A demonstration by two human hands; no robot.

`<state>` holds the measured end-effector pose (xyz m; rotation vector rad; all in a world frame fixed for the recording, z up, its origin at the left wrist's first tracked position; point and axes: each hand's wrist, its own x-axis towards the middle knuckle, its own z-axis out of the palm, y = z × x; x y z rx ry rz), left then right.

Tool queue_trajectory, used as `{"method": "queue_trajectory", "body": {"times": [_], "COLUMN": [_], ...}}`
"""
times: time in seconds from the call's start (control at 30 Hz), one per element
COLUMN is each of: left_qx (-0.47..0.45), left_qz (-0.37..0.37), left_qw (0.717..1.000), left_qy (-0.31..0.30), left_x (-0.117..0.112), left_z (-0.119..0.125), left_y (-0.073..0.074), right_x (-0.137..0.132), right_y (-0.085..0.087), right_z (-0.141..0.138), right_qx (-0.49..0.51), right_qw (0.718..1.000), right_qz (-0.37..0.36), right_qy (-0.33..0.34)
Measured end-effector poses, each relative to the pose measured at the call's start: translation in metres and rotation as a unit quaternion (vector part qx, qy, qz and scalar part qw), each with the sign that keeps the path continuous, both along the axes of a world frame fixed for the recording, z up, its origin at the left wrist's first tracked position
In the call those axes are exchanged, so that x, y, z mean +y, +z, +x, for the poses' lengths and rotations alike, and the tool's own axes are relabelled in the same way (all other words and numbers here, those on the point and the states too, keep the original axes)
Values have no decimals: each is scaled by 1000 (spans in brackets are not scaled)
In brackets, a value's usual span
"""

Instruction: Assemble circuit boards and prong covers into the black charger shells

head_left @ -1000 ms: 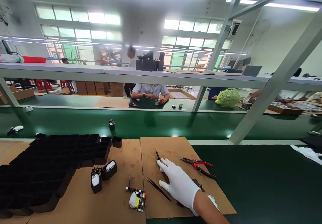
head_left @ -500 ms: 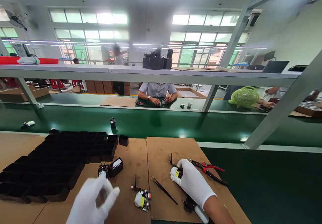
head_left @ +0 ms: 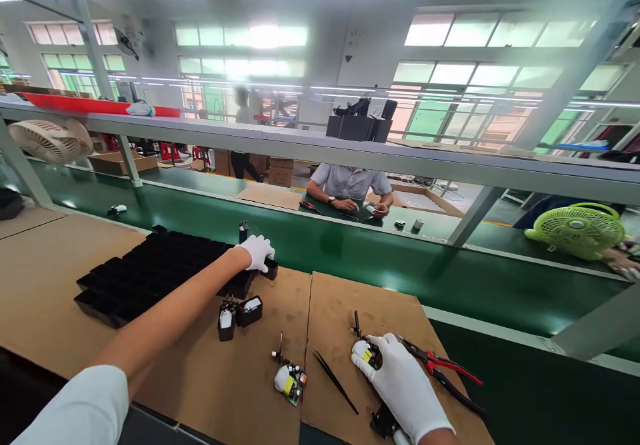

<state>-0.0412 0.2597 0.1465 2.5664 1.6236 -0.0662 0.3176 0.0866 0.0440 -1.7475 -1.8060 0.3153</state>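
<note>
Right hand pinching a board, left hand reached far over to a lone black box.

The right hand (head_left: 403, 382) has its thumb and fingers pressed around the board (head_left: 368, 354), low over the right-hand cardboard (head_left: 340, 302). The left hand (head_left: 256, 253) bends its fingers down at the lone box (head_left: 272, 272), by the far right corner of the box rows (head_left: 165, 265); I can't tell whether they've closed on it. Pliers (head_left: 433, 363) lie just right of the right hand, tweezers (head_left: 336, 381) to its left, and a second board (head_left: 291, 385) left of those. Two filled boxes (head_left: 227, 334) sit between the rows and that board. Past the cardboard runs the green belt (head_left: 320, 248), and across it a person (head_left: 350, 182) works at the far surface (head_left: 435, 228).
</note>
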Motion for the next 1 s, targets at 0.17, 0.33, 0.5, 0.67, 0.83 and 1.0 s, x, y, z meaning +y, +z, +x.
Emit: {"method": "queue_trajectory", "body": {"times": [0.17, 0.33, 0.5, 0.67, 0.83, 1.0], "left_qx": [-80, -169, -234, -275, -301, -373], "left_qz": [8, -2, -30, 54, 149, 188], "left_qw": [996, 980, 964, 960, 938, 876], "left_qy": [-24, -105, -122, 9, 83, 241], "left_x": [-42, -153, -247, -280, -276, -275], "left_z": [22, 68, 79, 13, -27, -6], "left_y": [19, 2, -45, -76, -106, -135], "right_x": [-14, -46, -86, -124, -141, -146], "right_y": [26, 49, 40, 14, -13, -6], "right_z": [-1, -12, -28, -40, -54, -77], "right_qx": [175, 353, 522, 543, 486, 429], "right_qw": [984, 931, 845, 836, 874, 903], "right_qz": [-1, -21, -63, -46, 15, 36], "right_qy": [8, 88, 100, 56, 5, -18]}}
